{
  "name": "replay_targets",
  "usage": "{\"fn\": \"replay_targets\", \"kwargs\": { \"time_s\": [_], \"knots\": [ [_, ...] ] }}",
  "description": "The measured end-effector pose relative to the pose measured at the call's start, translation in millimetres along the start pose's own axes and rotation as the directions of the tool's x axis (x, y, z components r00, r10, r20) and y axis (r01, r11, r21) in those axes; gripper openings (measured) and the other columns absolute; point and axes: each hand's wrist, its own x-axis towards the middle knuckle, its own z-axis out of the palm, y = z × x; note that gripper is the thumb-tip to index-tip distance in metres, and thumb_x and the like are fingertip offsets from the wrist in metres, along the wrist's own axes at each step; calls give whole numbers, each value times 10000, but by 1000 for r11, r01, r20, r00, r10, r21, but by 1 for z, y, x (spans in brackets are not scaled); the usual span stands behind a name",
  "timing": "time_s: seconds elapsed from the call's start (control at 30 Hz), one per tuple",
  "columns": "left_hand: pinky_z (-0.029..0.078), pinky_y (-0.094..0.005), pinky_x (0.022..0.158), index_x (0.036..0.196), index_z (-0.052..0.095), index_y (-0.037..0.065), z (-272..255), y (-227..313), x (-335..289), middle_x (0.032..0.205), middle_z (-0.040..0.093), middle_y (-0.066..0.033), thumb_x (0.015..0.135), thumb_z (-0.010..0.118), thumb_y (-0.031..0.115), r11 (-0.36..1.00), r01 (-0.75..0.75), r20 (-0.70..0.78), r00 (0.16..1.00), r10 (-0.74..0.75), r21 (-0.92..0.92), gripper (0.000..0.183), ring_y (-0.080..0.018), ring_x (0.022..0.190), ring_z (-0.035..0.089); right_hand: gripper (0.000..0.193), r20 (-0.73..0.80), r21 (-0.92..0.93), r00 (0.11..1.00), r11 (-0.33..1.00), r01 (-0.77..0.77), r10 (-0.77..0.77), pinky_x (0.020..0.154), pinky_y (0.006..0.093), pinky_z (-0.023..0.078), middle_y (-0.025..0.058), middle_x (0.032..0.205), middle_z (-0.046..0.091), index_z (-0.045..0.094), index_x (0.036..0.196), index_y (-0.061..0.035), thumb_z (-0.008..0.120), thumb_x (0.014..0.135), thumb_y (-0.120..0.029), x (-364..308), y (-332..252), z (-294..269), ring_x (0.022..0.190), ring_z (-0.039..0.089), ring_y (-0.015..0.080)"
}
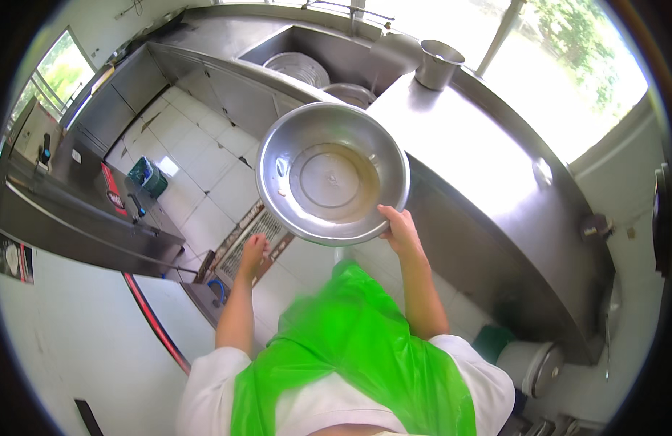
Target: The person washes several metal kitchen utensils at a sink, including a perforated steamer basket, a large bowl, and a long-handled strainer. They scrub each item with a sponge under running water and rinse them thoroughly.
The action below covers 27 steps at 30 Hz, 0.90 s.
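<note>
A wide stainless steel bowl (278, 200) is held out in front of me, its open top facing up toward me. My right hand (400, 231) grips its near right rim, thumb on the inner side and the other fingers under the edge. What looks like a little brownish liquid lies in the bottom, with a small pale bit stuck to the left wall. My left hand (255, 254) hangs apart from the bowl, below its left side, fingers curled in with nothing seen in them.
A steel sink (267, 47) holding a round metal pan (298, 67) lies beyond the bowl. On the steel counter (467, 138) at right stands a metal pot (438, 65). A floor grate (252, 243), a green bin (148, 176) and a lidded white bucket (528, 367) stand around me.
</note>
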Motion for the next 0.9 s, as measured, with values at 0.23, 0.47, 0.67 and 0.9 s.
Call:
{"fn": "replay_targets", "kwargs": {
  "time_s": [0.23, 0.47, 0.67, 0.9],
  "knots": [
    [514, -385, 558, 1051, 585, 50, -83, -184, -5, 851, 645, -97, 990, 535, 318, 686, 726, -322, 638, -700, -54, 279, -193, 717, 643, 308, 193, 270, 980, 958, -96, 43, 686, 331, 552, 100, 1010, 670, 611, 1143, 32, 631, 941, -199, 243, -91, 112, 841, 657, 186],
    [516, -359, 560, 1093, 578, 74, -66, -122, 16, 866, 644, -75, 990, 551, 327, 587, 784, -200, 553, -809, -201, 275, -171, 736, 642, 232, 136, 603, 961, 749, -274, 242, 867, 382, 586, 103, 1143, 651, 572, 1166, -19, 608, 982, -156, 505, -144, 166, 1050, 651, 250],
    [517, -337, 561, 1130, 572, 94, -79, -58, 172, 878, 643, -56, 991, 564, 335, 701, 659, -174, 682, -710, -274, 278, -152, 752, 640, 143, -269, 695, 814, 689, -206, 514, 695, 414, 566, 48, 980, 670, 638, 1039, -112, 691, 929, -186, 666, -106, 138, 859, 665, 237],
    [497, -256, 571, 1139, 578, 113, -98, 115, 362, 909, 635, -10, 1012, 549, 332, 923, 364, -337, 859, -385, -126, 254, -91, 774, 610, 398, -615, 528, 613, 837, -146, 495, 936, 480, 526, 170, 1266, 631, 594, 1269, -17, 672, 880, -54, 736, -15, 84, 1107, 640, 344]
  ]
}}
